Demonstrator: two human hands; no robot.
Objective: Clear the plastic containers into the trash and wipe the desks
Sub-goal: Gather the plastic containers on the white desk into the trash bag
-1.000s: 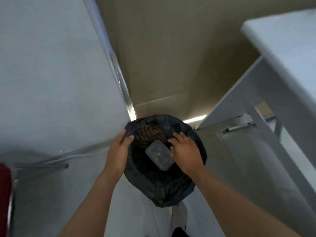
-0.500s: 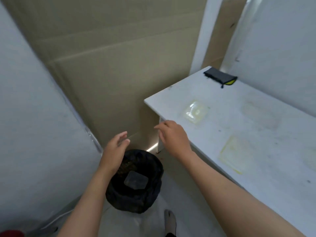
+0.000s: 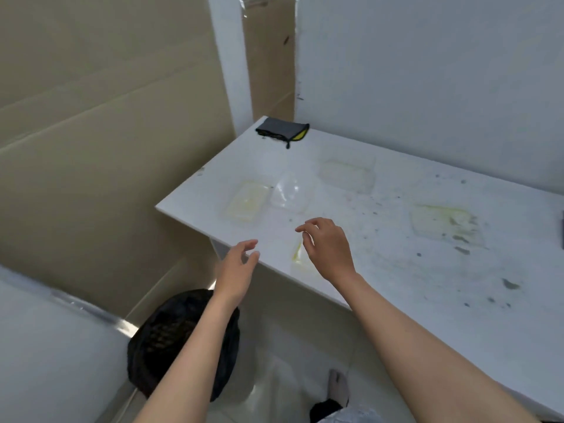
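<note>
Both hands risen from trash bin toward desk; left hand and right hand loosely spread, empty, near clear plastic containers.

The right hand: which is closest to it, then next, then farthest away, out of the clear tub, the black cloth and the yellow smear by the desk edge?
From the right hand:
1. Yellow smear, right beside the fingers, near the desk's front edge.
2. Clear tub, farther back, mid-desk.
3. Black cloth, at the desk's far corner by the wall.
</note>
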